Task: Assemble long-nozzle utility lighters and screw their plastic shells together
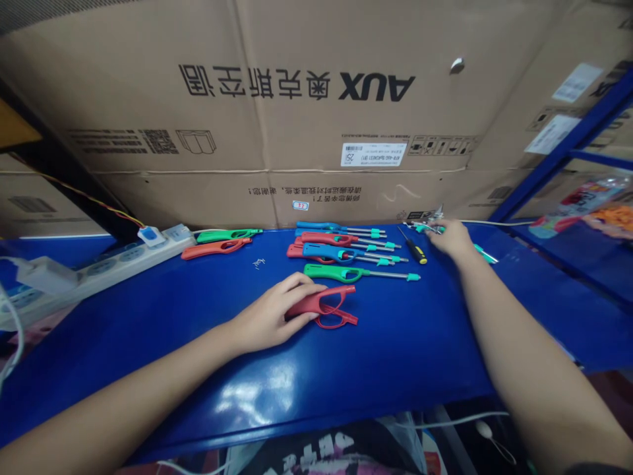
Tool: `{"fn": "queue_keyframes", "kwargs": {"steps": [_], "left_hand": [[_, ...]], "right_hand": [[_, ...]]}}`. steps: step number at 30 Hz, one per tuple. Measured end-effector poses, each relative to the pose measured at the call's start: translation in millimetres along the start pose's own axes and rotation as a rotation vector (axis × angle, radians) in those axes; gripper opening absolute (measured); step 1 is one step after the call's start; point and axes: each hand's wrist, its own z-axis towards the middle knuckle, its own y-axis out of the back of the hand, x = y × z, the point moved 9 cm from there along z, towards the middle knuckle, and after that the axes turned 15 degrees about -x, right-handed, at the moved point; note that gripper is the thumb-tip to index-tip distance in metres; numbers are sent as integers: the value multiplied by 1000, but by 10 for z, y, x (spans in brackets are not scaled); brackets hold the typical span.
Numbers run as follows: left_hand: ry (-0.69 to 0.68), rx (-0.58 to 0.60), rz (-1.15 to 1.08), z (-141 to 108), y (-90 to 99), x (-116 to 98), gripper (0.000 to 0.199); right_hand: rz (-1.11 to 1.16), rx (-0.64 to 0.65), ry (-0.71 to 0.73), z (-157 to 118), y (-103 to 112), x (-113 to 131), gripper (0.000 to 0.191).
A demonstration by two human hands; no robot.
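Note:
My left hand (277,310) is closed around a red lighter casing (321,303), whose two halves lie apart at the trigger-loop end, low over the blue table. At the back right, my right hand (450,239) reaches into a small pile of metal lighter rods with teal parts (431,227). Its fingers are bent together there, and what they pinch is partly hidden. A yellow-and-black screwdriver (415,251) lies just left of it. Between the hands rest long-nosed lighters: a green one (331,272), a blue one (321,251), a red one (321,239) and others behind.
Green casing (222,235) and orange casing (217,248) lie by a white power strip (133,257) at the left. Several small screws (258,263) sit on the blue table (198,369). A large cardboard box (297,132) walls off the back; a blue metal frame (558,138) stands right.

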Motion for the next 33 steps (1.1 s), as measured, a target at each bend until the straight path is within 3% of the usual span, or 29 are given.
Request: {"fn": "queue_keyframes", "kwargs": {"steps": [5, 9, 13, 17, 20, 23, 26, 30, 33], "left_hand": [[-51, 82, 128, -51, -67, 69, 47], [-48, 123, 103, -66, -74, 114, 49], [-34, 177, 132, -68, -31, 113, 50], [6, 249, 233, -87, -10, 93, 51], [42, 230, 258, -79, 26, 77, 53], [115, 211, 251, -66, 107, 101, 38], [239, 291, 281, -109, 242, 220, 26], [411, 403, 350, -278, 605, 551, 31], [560, 442, 484, -459, 992, 942, 26]], "right_hand": [[-2, -38, 149, -37, 43, 257, 31], [103, 33, 358, -254, 153, 809, 30], [257, 255, 670, -842, 192, 1511, 24], [329, 468, 904, -1496, 184, 1938, 22], [275, 616, 961, -1794, 108, 2027, 25], [198, 685, 938, -1873, 39, 2018, 23], [171, 735, 940, -1887, 1, 1998, 14], [169, 794, 943, -1889, -22, 1964, 12], [173, 833, 941, -1894, -11, 1948, 24]]}}
